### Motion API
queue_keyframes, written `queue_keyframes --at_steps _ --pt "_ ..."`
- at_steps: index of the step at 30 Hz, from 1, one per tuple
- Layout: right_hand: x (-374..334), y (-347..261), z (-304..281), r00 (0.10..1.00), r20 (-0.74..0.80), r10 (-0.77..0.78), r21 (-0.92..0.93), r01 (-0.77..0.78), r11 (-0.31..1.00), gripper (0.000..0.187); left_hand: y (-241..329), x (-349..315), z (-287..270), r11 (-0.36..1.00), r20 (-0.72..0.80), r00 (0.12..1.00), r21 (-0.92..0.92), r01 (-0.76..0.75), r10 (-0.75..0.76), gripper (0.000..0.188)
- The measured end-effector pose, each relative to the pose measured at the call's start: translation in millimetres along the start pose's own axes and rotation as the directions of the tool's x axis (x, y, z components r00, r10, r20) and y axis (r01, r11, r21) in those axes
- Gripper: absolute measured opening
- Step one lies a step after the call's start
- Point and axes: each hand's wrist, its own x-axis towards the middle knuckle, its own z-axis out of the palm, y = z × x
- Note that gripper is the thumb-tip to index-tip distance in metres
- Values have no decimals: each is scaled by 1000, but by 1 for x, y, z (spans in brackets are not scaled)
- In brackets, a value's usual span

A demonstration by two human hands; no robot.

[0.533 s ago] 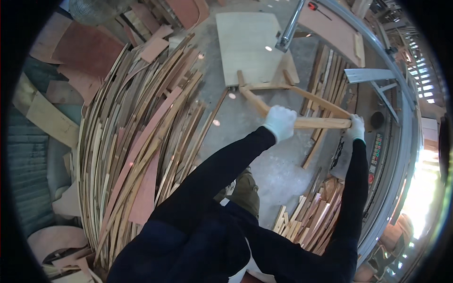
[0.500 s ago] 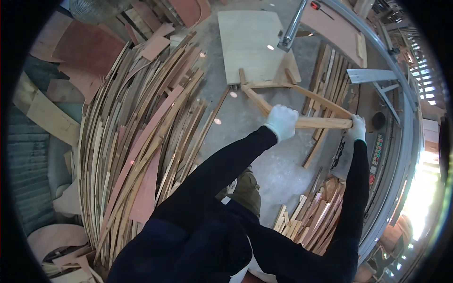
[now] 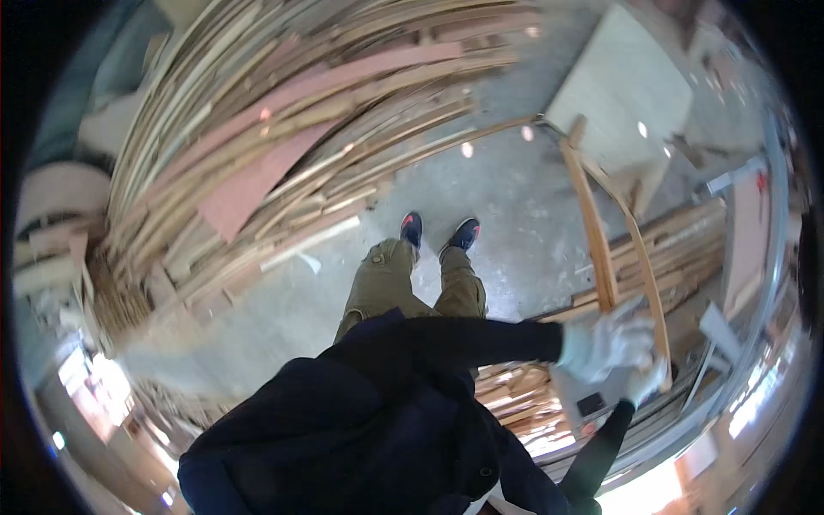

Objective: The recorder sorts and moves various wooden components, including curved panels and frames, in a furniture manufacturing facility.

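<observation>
A wooden frame [image 3: 598, 227] with long pale legs slants from the pale board toward my hands. My left hand [image 3: 603, 345], in a white glove, has its fingers spread beside the lower end of one leg; motion blurs it, and contact with the wood is hard to make out. My right hand [image 3: 645, 380], gloved too, is closed around the low end of the other leg [image 3: 657, 322]. Part of the right hand's grip is hidden behind the left fingers. The frame's far end is at the pale board [image 3: 631, 94] on the floor.
Long wood strips [image 3: 343, 103] lie in a large heap at the left. More boards [image 3: 678, 253] are stacked beyond the frame. A metal rail [image 3: 777, 232] curves along the right side. Short wood pieces [image 3: 524, 395] lie close by my body. My shoes [image 3: 463, 233] stand on the concrete floor.
My view has swung round, and both hands and the frame's near end now appear lower. The left hand has let go of the frame's near bar and moved toward the right hand.
</observation>
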Motion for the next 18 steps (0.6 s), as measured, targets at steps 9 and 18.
queue_keyframes --at_steps 9,18 --pt "29 -8 -1 989 80 128 236 -144 961 44 -365 -461 -152 -84 -374 290 726 682 -881 47" --pt "48 -111 49 997 53 56 -33 -54 998 45 -633 -598 -222 -152 -363 273 805 574 -891 40"
